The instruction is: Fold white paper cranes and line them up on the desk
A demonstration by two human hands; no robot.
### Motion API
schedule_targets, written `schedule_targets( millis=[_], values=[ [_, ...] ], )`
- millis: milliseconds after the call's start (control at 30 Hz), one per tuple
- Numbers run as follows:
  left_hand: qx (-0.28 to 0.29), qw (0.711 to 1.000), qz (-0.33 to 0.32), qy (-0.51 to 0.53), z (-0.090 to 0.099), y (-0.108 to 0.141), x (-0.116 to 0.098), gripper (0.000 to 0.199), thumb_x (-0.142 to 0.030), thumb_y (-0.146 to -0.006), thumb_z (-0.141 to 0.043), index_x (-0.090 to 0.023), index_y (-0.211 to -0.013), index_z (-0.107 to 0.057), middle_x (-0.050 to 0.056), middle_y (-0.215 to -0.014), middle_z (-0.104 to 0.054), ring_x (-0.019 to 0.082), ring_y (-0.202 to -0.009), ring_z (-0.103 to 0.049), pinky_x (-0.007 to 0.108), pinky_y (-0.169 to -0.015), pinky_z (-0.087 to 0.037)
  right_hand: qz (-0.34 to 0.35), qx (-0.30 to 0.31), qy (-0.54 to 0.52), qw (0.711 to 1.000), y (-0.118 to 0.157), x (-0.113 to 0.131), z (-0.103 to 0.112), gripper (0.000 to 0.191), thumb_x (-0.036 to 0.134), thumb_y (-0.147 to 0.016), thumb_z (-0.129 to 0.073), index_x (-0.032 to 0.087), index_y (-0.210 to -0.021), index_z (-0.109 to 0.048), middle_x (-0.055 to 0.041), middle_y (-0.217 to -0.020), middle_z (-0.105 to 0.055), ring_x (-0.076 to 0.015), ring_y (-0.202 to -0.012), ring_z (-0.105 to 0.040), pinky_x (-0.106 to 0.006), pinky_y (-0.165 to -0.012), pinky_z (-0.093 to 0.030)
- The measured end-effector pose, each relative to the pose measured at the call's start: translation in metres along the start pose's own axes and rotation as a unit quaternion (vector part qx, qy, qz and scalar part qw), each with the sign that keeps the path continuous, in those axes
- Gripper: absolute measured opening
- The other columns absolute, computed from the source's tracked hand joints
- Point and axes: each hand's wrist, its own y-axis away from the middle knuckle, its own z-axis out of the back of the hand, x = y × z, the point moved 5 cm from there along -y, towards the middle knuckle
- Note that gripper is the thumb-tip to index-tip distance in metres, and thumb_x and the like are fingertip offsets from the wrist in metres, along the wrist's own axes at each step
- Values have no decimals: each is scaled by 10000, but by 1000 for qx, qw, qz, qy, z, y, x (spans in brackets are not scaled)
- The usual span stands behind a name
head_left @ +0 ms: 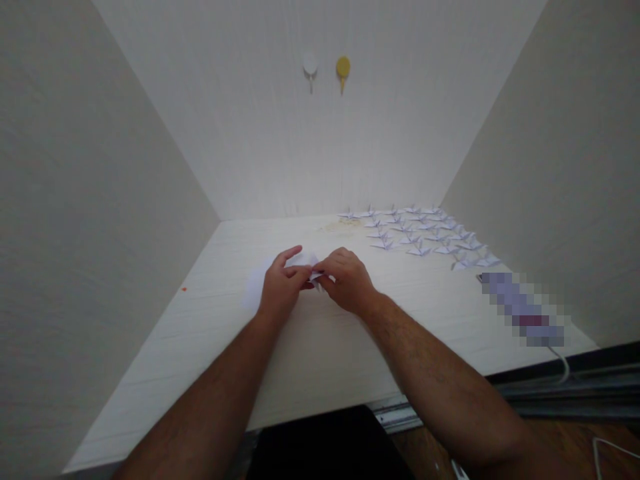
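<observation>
Both hands meet over the middle of the white table. Between the fingertips is a small piece of folded white paper (318, 284), partly hidden by the fingers. My left hand (284, 285) pinches it from the left with thumb and fingers, its index finger raised and stretched out. From the right, my right hand (347, 277) is closed on the same paper with thumb and index finger. White paper (255, 287) lies flat on the table behind and left of my left hand, largely covered by it.
Several white origami cranes (419, 251) stand in rows at the back right of the table (320, 373). A blurred-out phone-like object (523, 310) with a white cable (564, 367) lies at right. An orange scrap (184, 289) is at left. Walls enclose three sides; two hooks (343, 67) hang behind.
</observation>
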Motion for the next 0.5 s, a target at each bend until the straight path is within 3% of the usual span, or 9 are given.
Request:
schedule_targets(
  millis=[167, 367, 500],
  values=[
    [5, 999, 17, -33, 6, -7, 9, 459, -329, -644, -747, -107, -1039, -669, 29, -677, -690, 132, -573, -609, 261, -585, -513, -10, -14, -47, 999, 1, -4, 2, 124, 156, -761, -681, 196, -879, -670, -44, -843, -691, -197, -836, -564, -338, -793, -447],
    [-5, 998, -33, -49, 6, -8, 5, 389, -219, -657, -678, -146, -1039, -664, -58, -563, -588, 85, -491, -512, 215, -528, -422, -41, -43, -106, 993, 2, -10, 4, 242, 61, -739, -575, 187, -927, -659, -55, -943, -679, -181, -929, -589, -326, -852, -479],
    [8, 996, -46, -80, 2, -5, -2, 401, -135, -615, -645, -169, -1014, -653, -82, -530, -555, 94, -481, -529, 214, -516, -423, -80, -34, -117, 989, 3, -14, 0, 267, 35, -735, -520, 175, -909, -667, -50, -888, -680, -153, -815, -612, -285, -758, -504]
  ],
)
